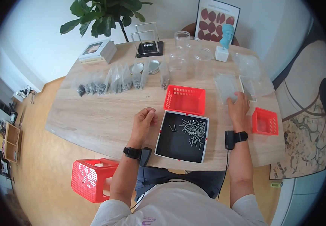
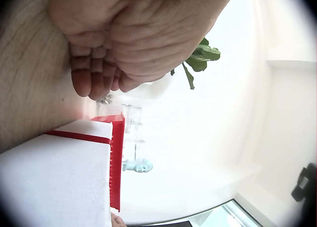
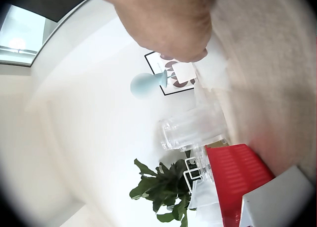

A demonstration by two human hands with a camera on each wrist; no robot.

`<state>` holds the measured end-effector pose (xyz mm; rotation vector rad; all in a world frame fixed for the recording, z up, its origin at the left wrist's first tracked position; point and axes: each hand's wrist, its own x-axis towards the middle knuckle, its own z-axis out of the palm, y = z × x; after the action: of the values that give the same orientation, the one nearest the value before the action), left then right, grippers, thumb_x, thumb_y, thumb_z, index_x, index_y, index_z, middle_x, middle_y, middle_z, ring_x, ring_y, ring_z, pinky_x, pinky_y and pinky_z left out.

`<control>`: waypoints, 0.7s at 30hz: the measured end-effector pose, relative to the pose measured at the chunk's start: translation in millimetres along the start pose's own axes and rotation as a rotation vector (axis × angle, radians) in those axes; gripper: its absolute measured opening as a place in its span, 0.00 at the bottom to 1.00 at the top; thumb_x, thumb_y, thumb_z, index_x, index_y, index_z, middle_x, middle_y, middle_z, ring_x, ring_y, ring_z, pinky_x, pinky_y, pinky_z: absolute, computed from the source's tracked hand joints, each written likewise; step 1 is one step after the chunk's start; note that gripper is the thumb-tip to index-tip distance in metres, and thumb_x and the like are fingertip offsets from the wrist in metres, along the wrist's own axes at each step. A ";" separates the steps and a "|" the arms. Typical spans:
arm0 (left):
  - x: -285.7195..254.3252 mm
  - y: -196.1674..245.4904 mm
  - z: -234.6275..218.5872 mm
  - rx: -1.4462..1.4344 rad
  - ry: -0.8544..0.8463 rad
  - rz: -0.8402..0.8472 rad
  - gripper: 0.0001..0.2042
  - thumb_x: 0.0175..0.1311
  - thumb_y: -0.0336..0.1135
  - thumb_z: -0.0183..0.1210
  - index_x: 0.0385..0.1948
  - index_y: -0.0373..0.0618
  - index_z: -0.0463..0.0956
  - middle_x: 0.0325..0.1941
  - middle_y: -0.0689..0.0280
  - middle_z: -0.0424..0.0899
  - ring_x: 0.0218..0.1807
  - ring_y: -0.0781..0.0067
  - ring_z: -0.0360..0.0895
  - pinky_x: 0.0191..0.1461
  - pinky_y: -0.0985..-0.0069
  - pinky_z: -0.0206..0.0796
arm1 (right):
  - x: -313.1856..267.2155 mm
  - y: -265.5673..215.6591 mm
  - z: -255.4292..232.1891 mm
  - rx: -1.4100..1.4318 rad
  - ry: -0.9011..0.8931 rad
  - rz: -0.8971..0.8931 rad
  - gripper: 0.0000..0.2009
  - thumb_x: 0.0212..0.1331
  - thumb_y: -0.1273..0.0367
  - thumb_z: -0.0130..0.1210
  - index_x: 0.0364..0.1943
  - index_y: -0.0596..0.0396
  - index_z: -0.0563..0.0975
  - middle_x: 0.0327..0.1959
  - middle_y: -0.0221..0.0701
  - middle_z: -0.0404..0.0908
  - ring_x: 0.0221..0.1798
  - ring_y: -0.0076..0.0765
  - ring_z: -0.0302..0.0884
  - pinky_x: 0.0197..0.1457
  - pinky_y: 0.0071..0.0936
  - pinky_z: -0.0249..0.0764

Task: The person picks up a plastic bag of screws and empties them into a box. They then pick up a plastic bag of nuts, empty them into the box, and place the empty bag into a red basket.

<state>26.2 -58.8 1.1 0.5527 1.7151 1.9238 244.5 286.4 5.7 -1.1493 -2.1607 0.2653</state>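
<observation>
My right hand (image 1: 239, 109) reaches over the near edge of a stack of clear plastic bags (image 1: 225, 86), its fingertips right at the plastic. In the right wrist view the back of that hand (image 3: 166, 26) hides most of its fingers. On the table left of the tray, my left hand (image 1: 144, 121) lies with loosely curled fingers, and the palm (image 2: 143, 33) shows nothing in it. Between the hands sits a white-rimmed tray (image 1: 163, 150) with a dark bottom, holding a heap of metal screws (image 1: 195, 130). Just behind it stands a red basket (image 1: 185, 98).
A smaller red basket (image 1: 265, 121) is at the right edge. Several bags of hardware (image 1: 123, 79) line the left rear, near round metal lids (image 1: 154, 66). Clear jars (image 1: 202, 64), a blue bust (image 1: 227, 35), a Newton's cradle (image 1: 149, 48) and books (image 1: 98, 51) stand farther back.
</observation>
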 end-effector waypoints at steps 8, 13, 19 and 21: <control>1.7 -3.6 -2.6 -0.048 -0.027 0.003 0.10 0.81 0.40 0.59 0.50 0.44 0.82 0.36 0.72 0.86 0.37 0.84 0.81 0.44 0.81 0.74 | 1.0 4.7 5.5 -0.076 -0.050 0.083 0.29 0.65 0.56 0.66 0.67 0.51 0.75 0.68 0.44 0.79 0.73 0.58 0.70 0.75 0.60 0.60; 5.1 -2.4 -2.3 -0.037 0.034 0.006 0.10 0.80 0.38 0.59 0.51 0.43 0.81 0.35 0.73 0.84 0.36 0.84 0.81 0.39 0.83 0.73 | 2.2 8.5 9.9 -0.034 -0.039 0.102 0.28 0.66 0.56 0.65 0.66 0.52 0.76 0.68 0.43 0.78 0.74 0.57 0.69 0.75 0.59 0.61; 81.2 -14.9 -42.8 0.435 0.306 0.320 0.17 0.77 0.37 0.61 0.60 0.35 0.79 0.39 0.69 0.84 0.31 0.84 0.79 0.31 0.82 0.70 | 1.5 7.3 14.3 -0.013 -0.020 0.076 0.26 0.66 0.56 0.65 0.65 0.52 0.77 0.68 0.42 0.78 0.74 0.56 0.69 0.75 0.59 0.61; 117.1 -1.6 -55.7 0.644 0.433 0.446 0.20 0.70 0.34 0.65 0.60 0.32 0.79 0.50 0.50 0.89 0.49 0.51 0.88 0.53 0.61 0.79 | 0.5 4.2 13.9 -0.005 -0.022 0.070 0.26 0.66 0.56 0.65 0.65 0.52 0.77 0.68 0.42 0.78 0.74 0.56 0.69 0.75 0.59 0.61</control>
<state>-99.9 -31.3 -10.7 0.8478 2.7175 1.8333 238.2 291.1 -6.5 -1.2316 -2.1435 0.3048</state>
